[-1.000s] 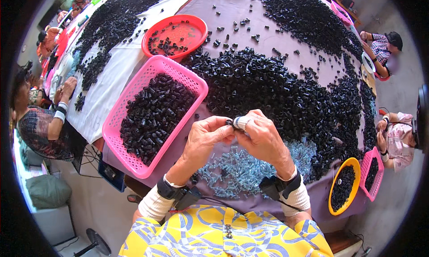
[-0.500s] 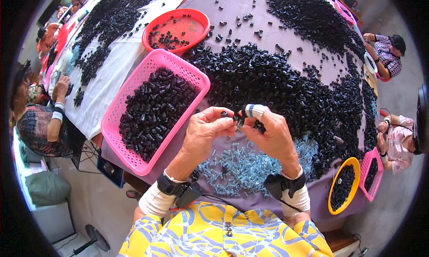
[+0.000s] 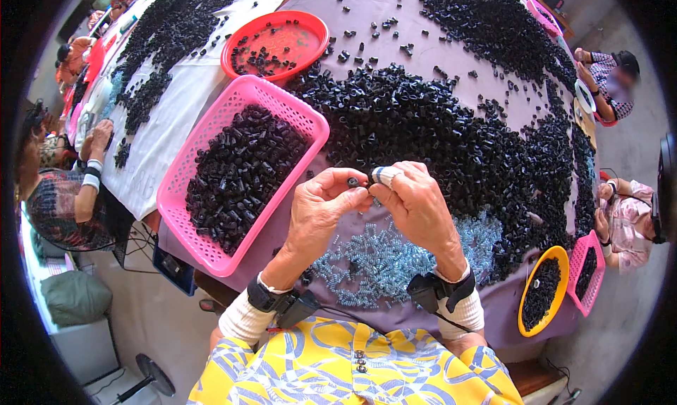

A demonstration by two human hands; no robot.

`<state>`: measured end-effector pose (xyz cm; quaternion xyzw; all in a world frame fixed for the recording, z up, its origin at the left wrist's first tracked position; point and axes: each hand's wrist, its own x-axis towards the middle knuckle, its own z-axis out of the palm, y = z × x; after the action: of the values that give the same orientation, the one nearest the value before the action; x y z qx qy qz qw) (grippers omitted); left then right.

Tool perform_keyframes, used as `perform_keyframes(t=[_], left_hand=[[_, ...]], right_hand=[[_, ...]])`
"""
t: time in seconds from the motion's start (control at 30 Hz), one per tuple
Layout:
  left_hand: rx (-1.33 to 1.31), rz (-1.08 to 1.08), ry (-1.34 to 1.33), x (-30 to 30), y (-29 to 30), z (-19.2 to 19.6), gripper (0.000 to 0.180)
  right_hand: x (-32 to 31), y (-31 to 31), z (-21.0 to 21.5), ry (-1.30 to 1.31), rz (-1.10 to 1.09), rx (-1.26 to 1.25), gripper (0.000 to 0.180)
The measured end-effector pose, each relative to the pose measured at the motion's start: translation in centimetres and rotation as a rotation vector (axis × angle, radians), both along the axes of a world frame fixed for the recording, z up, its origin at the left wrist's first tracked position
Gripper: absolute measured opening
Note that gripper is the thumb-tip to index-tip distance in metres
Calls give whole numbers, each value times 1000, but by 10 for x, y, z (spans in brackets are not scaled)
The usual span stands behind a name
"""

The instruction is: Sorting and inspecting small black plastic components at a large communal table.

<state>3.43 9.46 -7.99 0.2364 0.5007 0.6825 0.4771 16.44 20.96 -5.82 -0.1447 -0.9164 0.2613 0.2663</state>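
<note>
Between thumb and index finger, my left hand [image 3: 321,204] pinches a small black plastic piece [image 3: 353,182] with a round end. My right hand [image 3: 419,204], one finger wrapped in striped cloth, is closed right beside it, fingertips meeting those of the left; what they grip is hidden. Under both hands lies a pile of small clear-bluish coil springs [image 3: 374,264]. Just beyond spreads a big heap of black plastic pieces [image 3: 395,119]. To the left of my left hand stands a pink perforated basket [image 3: 185,158] filled with similar black pieces.
A red round tray [image 3: 300,42] with some black pieces sits behind the basket. At right are a yellow bowl [image 3: 522,313] and a small pink basket [image 3: 598,267]. Co-workers sit along the left and right sides of the cloth-covered table [image 3: 486,35].
My right hand has drawn in toward the left, and its thumb has closed up to the fingers. My left hand stays nearly in place, still pinching the black piece.
</note>
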Motion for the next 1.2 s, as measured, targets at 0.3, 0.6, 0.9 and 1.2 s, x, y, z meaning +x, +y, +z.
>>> perform_keyframes(t=[0.3, 0.6, 0.9, 1.2], left_hand=[[31, 12, -19, 2, 3, 4, 22], [0, 10, 64, 1, 2, 13, 22], [-27, 38, 271, 6, 3, 8, 21], [24, 120, 604, 6, 4, 10, 22]], right_hand=[[-2, -7, 8, 41, -1, 234, 11], [5, -2, 11, 215, 5, 85, 23], [-4, 1, 19, 212, -2, 275, 21], [-4, -6, 20, 142, -34, 360, 21]])
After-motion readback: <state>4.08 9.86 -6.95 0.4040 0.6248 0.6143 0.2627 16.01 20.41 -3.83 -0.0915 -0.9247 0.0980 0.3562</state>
